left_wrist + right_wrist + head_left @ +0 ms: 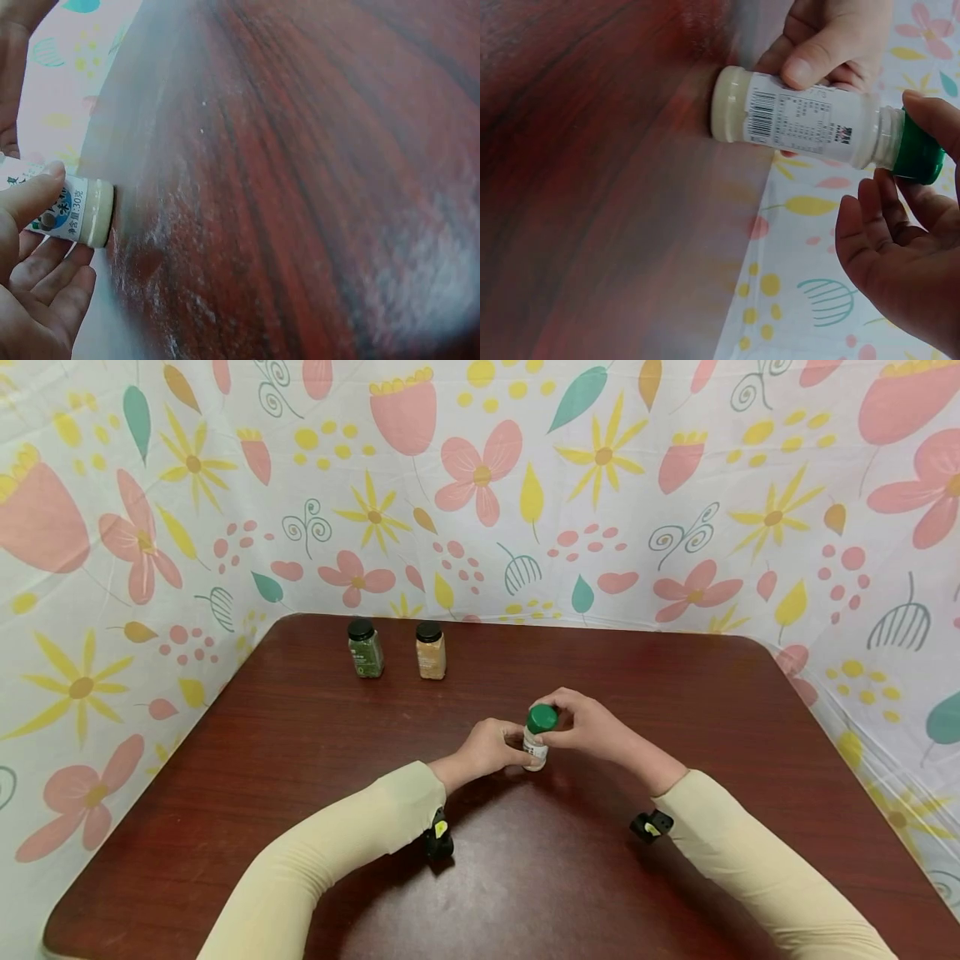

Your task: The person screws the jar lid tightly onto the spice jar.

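A small spice shaker bottle (pixel 534 752) with a white label, pale contents and a green cap (pixel 542 718) stands upright near the middle of the table. My left hand (pixel 491 748) grips its lower body, thumb across the label. At the top, my right hand (pixel 585 723) pinches the green cap between thumb and fingers. In the right wrist view the bottle (pixel 802 120) shows a barcode, and a clear threaded neck is visible just below the cap (pixel 919 150). The left wrist view shows the bottle's base (pixel 97 214) close against the table.
Two black-capped spice jars stand at the back left of the brown table (pixel 360 827): one with green contents (pixel 366 652), one with tan contents (pixel 431 653). A flower-patterned cloth (pixel 480 527) hangs behind the table and along its sides.
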`<state>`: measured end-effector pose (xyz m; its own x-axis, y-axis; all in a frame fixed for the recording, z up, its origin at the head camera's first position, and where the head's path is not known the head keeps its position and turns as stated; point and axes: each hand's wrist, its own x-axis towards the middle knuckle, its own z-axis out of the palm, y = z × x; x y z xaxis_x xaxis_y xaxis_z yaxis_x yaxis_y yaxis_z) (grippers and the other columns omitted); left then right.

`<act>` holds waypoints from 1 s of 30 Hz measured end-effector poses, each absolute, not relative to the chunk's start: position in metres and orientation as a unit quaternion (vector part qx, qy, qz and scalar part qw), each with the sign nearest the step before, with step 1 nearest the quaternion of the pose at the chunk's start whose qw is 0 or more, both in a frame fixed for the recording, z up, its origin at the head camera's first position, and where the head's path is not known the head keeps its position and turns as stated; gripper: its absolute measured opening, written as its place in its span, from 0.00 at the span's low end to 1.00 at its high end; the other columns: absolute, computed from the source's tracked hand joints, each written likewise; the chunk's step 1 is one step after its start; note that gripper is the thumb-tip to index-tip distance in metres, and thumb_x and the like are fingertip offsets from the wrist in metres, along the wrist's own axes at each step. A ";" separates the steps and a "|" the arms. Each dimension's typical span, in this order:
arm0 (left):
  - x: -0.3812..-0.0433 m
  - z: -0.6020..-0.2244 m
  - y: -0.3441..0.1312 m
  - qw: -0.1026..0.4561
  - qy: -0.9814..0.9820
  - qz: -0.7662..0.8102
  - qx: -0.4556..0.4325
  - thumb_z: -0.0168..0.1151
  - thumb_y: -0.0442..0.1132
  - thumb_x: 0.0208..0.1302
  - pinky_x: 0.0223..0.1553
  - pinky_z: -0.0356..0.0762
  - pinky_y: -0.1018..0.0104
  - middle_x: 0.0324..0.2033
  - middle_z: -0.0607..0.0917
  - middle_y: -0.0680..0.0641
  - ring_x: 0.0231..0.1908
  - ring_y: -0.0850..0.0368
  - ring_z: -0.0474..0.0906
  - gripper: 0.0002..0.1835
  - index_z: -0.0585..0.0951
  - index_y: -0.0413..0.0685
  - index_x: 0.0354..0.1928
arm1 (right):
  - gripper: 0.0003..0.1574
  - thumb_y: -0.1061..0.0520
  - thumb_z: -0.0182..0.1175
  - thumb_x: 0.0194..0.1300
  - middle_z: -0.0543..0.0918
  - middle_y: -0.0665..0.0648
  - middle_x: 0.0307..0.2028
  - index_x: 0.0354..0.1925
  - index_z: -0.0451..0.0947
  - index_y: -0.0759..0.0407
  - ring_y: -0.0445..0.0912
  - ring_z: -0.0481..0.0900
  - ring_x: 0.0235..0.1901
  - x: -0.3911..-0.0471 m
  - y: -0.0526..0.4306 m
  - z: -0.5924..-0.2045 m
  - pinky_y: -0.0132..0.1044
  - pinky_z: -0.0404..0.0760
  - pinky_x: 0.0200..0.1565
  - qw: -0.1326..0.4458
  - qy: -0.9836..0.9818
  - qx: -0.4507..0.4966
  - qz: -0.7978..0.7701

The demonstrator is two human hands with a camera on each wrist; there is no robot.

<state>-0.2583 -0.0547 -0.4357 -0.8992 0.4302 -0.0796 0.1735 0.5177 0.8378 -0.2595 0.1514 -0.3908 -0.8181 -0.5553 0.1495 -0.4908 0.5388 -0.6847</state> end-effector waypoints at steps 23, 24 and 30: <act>-0.257 -0.440 -0.055 0.186 0.776 0.588 0.134 0.73 0.38 0.64 0.49 0.83 0.66 0.51 0.89 0.40 0.47 0.60 0.84 0.21 0.84 0.42 0.58 | 0.20 0.62 0.71 0.64 0.82 0.60 0.44 0.53 0.80 0.65 0.44 0.82 0.39 -0.262 0.151 -0.392 0.51 0.87 0.49 0.048 0.876 -0.318 -0.358; -0.257 -0.439 -0.055 0.186 0.775 0.589 0.136 0.73 0.38 0.64 0.49 0.83 0.66 0.51 0.89 0.40 0.47 0.60 0.84 0.21 0.84 0.42 0.58 | 0.20 0.62 0.71 0.64 0.82 0.60 0.44 0.53 0.80 0.65 0.44 0.82 0.39 -0.262 0.150 -0.391 0.50 0.87 0.49 0.051 0.877 -0.316 -0.357; -0.260 -0.439 -0.054 0.182 0.779 0.583 0.145 0.73 0.38 0.64 0.49 0.83 0.67 0.51 0.89 0.39 0.46 0.61 0.85 0.21 0.84 0.41 0.57 | 0.20 0.61 0.72 0.63 0.83 0.60 0.44 0.52 0.80 0.65 0.45 0.84 0.40 -0.264 0.151 -0.392 0.45 0.87 0.47 0.056 0.884 -0.303 -0.352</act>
<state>-0.2595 -0.0543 -0.4394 -0.8922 0.4371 -0.1141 0.0135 0.2782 0.9604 -0.2637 0.1510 -0.3925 -0.8102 -0.5748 0.1145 -0.4958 0.5680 -0.6569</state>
